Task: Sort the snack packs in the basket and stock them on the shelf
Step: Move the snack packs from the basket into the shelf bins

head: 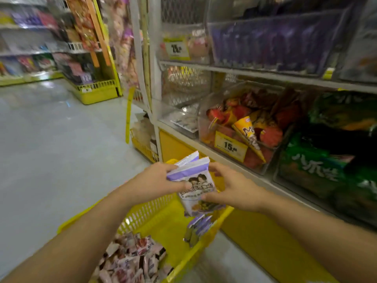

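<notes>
A stack of purple-and-white snack packs (pixel 195 180) is held above the yellow basket (pixel 155 213). My left hand (pixel 161 180) grips the stack from its left side, thumb on the front pack. My right hand (pixel 228 186) holds the stack's right edge with curled fingers. More purple packs (pixel 199 229) lean against the basket's right wall. A heap of pink-and-white packs (pixel 130 260) lies in the basket's near end. The shelf (pixel 234 160) stands to the right, with clear bins on it.
A clear bin of red and orange cone snacks (pixel 242 127) carries a yellow price tag reading 15 (pixel 230 146). Green packs (pixel 326 160) fill the bin beside it, purple packs (pixel 271 41) the bin above. Grey aisle floor (pixel 51 150) lies to the left, with other shelving (pixel 30 37) beyond.
</notes>
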